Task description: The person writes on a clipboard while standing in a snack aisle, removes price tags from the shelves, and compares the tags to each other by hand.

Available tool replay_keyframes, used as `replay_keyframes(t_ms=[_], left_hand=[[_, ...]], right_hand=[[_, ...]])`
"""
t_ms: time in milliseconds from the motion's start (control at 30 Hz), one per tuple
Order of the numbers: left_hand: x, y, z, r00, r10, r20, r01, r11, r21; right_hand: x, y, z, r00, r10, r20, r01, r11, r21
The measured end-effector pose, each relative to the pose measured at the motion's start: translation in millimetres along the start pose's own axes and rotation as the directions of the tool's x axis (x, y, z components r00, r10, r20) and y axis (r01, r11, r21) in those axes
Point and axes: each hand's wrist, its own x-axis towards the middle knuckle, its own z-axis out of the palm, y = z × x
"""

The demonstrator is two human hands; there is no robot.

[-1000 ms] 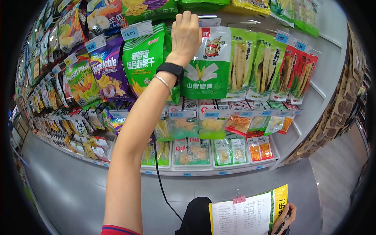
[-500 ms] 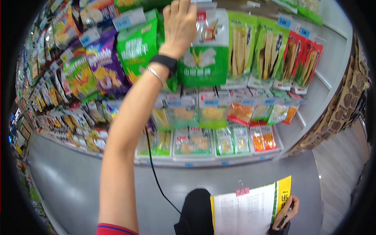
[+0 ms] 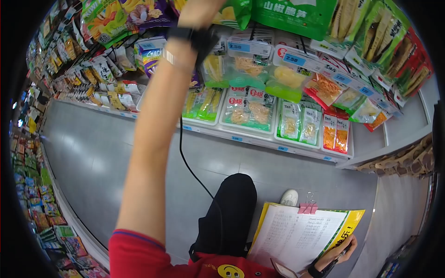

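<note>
My left hand (image 3: 199, 13) is raised to the upper shelf, blurred and cut off by the top edge, so its fingers do not show. Beside it hang a green snack bag (image 3: 235, 14) and a larger green pouch (image 3: 296, 16) with white lettering. A dark band and a silver bracelet circle that wrist. At lower right, my right hand (image 3: 340, 254) grips the edge of a clipped stack of papers (image 3: 296, 231) with a yellow sheet behind it. A dark pen (image 3: 344, 251) sits among those fingers. A pink binder clip (image 3: 308, 208) holds the papers' top edge.
Below are price labels (image 3: 248, 47) and white trays (image 3: 250, 129) of packaged snacks. Hanging packets (image 3: 389, 37) fill the right side. A black cable (image 3: 187, 162) runs down across the grey floor (image 3: 111, 162). Another packet shelf (image 3: 51, 222) stands at left.
The view has tilted downward, so the shelves sit higher in the picture and more floor, my leg and shoe show. My left hand has shifted to the top edge; the papers are more tilted.
</note>
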Motion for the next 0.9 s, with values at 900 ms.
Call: replay_keyframes(t_ms=[900], left_hand=[[-181,-54,-88,0.773,-0.587,0.241,0.595,0.802,0.044]], right_hand=[[2,-9,5,0.945,-0.318,-0.08,0.298,0.933,-0.201]])
